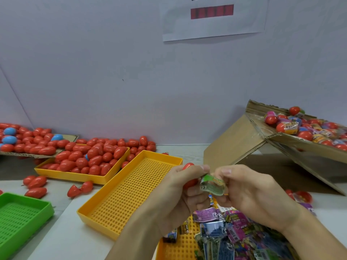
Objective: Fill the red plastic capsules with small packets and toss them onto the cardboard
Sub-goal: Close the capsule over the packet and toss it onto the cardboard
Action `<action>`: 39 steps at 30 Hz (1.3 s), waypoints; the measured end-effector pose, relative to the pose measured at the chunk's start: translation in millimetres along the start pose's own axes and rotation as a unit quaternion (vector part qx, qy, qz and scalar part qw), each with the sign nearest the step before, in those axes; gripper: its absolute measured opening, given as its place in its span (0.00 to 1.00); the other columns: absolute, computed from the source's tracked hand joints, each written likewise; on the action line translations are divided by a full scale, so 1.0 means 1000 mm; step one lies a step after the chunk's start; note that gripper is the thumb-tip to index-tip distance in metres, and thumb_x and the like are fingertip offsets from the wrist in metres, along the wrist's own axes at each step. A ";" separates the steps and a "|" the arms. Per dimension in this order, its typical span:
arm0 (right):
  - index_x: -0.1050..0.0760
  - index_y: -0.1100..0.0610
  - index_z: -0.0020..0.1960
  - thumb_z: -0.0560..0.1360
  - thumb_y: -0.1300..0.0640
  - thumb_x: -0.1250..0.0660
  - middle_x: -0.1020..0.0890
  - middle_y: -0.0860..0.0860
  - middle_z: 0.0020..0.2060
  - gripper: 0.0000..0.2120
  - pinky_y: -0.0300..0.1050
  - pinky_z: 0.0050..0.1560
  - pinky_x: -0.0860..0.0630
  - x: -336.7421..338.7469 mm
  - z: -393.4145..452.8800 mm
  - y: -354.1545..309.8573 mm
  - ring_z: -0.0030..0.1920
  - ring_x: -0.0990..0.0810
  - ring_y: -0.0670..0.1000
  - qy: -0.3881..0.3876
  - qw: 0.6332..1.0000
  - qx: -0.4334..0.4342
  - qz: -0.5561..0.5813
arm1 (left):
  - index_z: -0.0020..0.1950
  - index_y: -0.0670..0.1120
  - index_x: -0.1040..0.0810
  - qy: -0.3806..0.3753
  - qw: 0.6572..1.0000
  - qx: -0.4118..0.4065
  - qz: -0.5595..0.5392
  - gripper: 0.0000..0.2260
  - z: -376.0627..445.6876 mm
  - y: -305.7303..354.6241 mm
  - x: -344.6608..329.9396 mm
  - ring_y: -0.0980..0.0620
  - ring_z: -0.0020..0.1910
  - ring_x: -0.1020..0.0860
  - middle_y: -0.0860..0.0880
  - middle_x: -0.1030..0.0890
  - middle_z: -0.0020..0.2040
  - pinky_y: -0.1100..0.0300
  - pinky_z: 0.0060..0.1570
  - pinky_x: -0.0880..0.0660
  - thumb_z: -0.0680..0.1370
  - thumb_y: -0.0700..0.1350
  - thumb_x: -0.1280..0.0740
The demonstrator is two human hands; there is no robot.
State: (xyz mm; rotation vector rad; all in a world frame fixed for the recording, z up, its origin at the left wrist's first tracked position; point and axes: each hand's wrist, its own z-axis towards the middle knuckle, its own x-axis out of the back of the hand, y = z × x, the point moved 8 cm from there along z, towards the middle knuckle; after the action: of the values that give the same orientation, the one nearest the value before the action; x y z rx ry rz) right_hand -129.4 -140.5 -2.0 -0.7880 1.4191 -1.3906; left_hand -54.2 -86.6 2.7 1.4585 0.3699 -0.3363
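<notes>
Right at the middle of the view, both hands met above the table. The left hand (pixel 185 184) was curled round a red capsule (pixel 188 166), whose red showed above the thumb and again lower down between the fingers. The right hand (pixel 249 192) pinched a small green packet (pixel 213 185) between thumb and fingertips, holding it against the capsule in the other hand; whether the packet was already partly inside could not be told.

Below the hands lay an orange perforated tray (pixel 180 246) heaped with more small packets (pixel 238 235) in purple, pink and blue wrappers. A second orange tray (pixel 131 192), with only its perforated floor showing, sat just left of the hands. Behind it a third orange tray (pixel 82 177) was piled with red capsules (pixel 93 158), and more of them spilled onto the table around it. Further left, a flat sheet of cardboard (pixel 24 154) carried another heap of red capsules with a few blue ones (pixel 9 139) among them. A green tray (pixel 24 220) stood at the near left corner.

To the right, a tilted cardboard box (pixel 242 139) held capsule halves mixed with wrapped packets. A white sheet with a red bar (pixel 212 11) hung on the wall behind.
</notes>
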 end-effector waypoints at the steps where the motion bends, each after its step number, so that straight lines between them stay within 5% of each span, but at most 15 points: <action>1: 0.26 0.59 0.36 0.67 0.41 0.27 0.36 0.56 0.34 0.21 0.43 0.37 0.35 0.000 0.000 0.001 0.34 0.32 0.50 0.001 1.000 -0.005 0.001 | 0.31 0.45 0.26 0.001 1.000 0.000 0.006 0.13 0.000 0.000 0.000 0.55 0.22 0.39 0.51 0.38 0.24 0.62 0.26 0.34 0.75 0.43 0.33; 4: 0.27 0.65 0.37 0.68 0.38 0.25 0.39 0.59 0.33 0.29 0.41 0.35 0.37 -0.001 0.003 0.003 0.33 0.35 0.50 0.006 1.000 -0.001 -0.017 | 0.35 0.40 0.28 0.009 0.999 0.011 0.045 0.11 0.001 -0.003 0.002 0.54 0.22 0.39 0.50 0.38 0.24 0.61 0.26 0.34 0.75 0.44 0.32; 8: 0.16 0.64 0.48 0.68 0.47 0.26 0.31 0.58 0.36 0.19 0.39 0.32 0.37 0.005 0.004 0.000 0.35 0.31 0.47 0.035 0.999 0.016 -0.016 | 0.48 0.36 0.26 0.026 0.997 0.024 0.064 0.12 0.001 -0.006 0.005 0.53 0.23 0.39 0.49 0.37 0.25 0.61 0.26 0.34 0.74 0.44 0.31; 11: 0.21 0.72 0.50 0.65 0.49 0.23 0.32 0.59 0.44 0.27 0.40 0.30 0.42 0.014 0.002 0.003 0.35 0.30 0.46 0.067 0.998 0.008 0.018 | 0.37 0.39 0.26 0.037 0.997 0.014 0.065 0.10 0.001 -0.005 0.007 0.53 0.22 0.39 0.49 0.37 0.24 0.60 0.26 0.35 0.73 0.43 0.30; 13: 0.18 0.69 0.50 0.66 0.51 0.24 0.31 0.58 0.46 0.23 0.41 0.30 0.45 0.013 0.001 0.003 0.34 0.30 0.45 0.062 0.998 0.003 0.030 | 0.33 0.43 0.26 0.038 0.997 0.011 0.064 0.11 0.001 -0.005 0.007 0.53 0.22 0.39 0.49 0.37 0.24 0.60 0.26 0.36 0.73 0.44 0.30; 20: 0.30 0.72 0.40 0.61 0.47 0.17 0.50 0.60 0.35 0.32 0.38 0.25 0.46 0.006 0.000 0.001 0.27 0.42 0.47 0.056 0.996 0.001 0.066 | 0.30 0.46 0.25 0.053 0.997 0.012 0.056 0.12 0.003 -0.005 0.012 0.54 0.22 0.40 0.50 0.38 0.24 0.60 0.27 0.37 0.73 0.45 0.30; 24: 0.36 0.78 0.43 0.61 0.47 0.17 0.47 0.61 0.34 0.40 0.37 0.24 0.44 0.006 0.001 0.003 0.27 0.42 0.47 0.057 0.995 0.000 0.079 | 0.33 0.45 0.27 0.062 0.997 0.008 0.046 0.11 0.003 -0.004 0.015 0.54 0.22 0.39 0.51 0.39 0.24 0.61 0.26 0.36 0.73 0.45 0.30; 27: 0.27 0.69 0.46 0.60 0.46 0.17 0.36 0.54 0.29 0.32 0.35 0.23 0.41 0.007 0.001 0.004 0.27 0.37 0.44 0.057 0.995 -0.001 0.083 | 0.32 0.46 0.27 0.059 0.997 0.008 0.046 0.11 0.004 -0.005 0.015 0.54 0.21 0.39 0.51 0.39 0.24 0.60 0.26 0.36 0.73 0.44 0.30; 32: 0.18 0.62 0.45 0.66 0.45 0.20 0.36 0.60 0.38 0.21 0.38 0.32 0.46 0.000 0.003 0.006 0.31 0.44 0.52 0.029 0.998 -0.013 0.051 | 0.30 0.45 0.27 0.057 0.997 0.006 0.054 0.13 0.005 -0.006 0.017 0.53 0.22 0.39 0.50 0.37 0.24 0.61 0.26 0.35 0.73 0.45 0.30; 36: 0.15 0.57 0.49 0.68 0.47 0.25 0.37 0.72 0.40 0.15 0.33 0.23 0.41 -0.002 0.004 0.011 0.31 0.48 0.52 0.047 0.997 -0.047 0.033 | 0.34 0.43 0.27 0.069 0.995 0.004 0.070 0.12 0.005 -0.006 0.022 0.52 0.24 0.39 0.50 0.38 0.24 0.61 0.25 0.35 0.74 0.45 0.30; 39: 0.16 0.57 0.44 0.69 0.49 0.25 0.40 0.65 0.34 0.12 0.35 0.25 0.43 -0.002 0.005 0.012 0.31 0.46 0.51 0.039 0.998 -0.050 0.015 | 0.35 0.43 0.27 0.087 0.992 0.010 0.089 0.12 0.005 -0.008 0.027 0.53 0.23 0.38 0.50 0.38 0.24 0.62 0.25 0.35 0.77 0.44 0.29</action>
State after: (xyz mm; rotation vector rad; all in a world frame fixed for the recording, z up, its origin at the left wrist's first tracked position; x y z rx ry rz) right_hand -122.2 -139.0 -12.5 -0.7793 1.5650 -1.3484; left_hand -33.4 -92.7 -15.8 1.5320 0.3741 -0.0703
